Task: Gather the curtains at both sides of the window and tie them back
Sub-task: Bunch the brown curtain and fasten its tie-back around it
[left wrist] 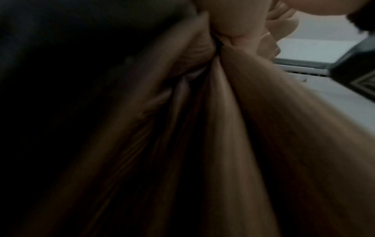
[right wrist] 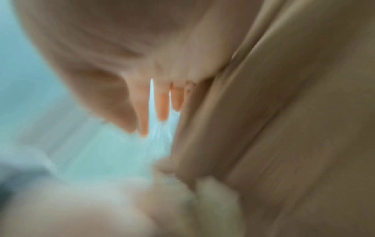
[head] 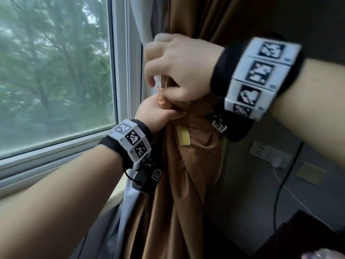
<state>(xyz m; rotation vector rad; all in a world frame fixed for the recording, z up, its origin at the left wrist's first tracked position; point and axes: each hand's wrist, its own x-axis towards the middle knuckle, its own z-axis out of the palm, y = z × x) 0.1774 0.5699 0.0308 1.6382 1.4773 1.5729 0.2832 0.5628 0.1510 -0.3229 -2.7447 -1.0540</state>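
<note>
The brown curtain (head: 186,174) hangs bunched at the window's right side, with a pale lining (head: 143,25) on its window side. My left hand (head: 158,111) grips the bunch at its narrow waist. A ruffled brown tie end (head: 161,97) sticks up out of that fist. My right hand (head: 177,68) hovers just above, its heel against the fabric and its fingers bent down with nothing seen between them. The left wrist view shows the left hand (left wrist: 237,27) clutching the dark folds (left wrist: 223,128). Blurred right fingers (right wrist: 162,104) lie beside the curtain (right wrist: 284,128) in the right wrist view.
The window pane (head: 56,71) and its white sill (head: 46,161) lie to the left. A yellow tag (head: 183,136) hangs on the curtain below my hands. On the grey wall at right are a socket (head: 259,149) with cables and a yellow note (head: 309,174). Dark furniture (head: 308,236) stands at bottom right.
</note>
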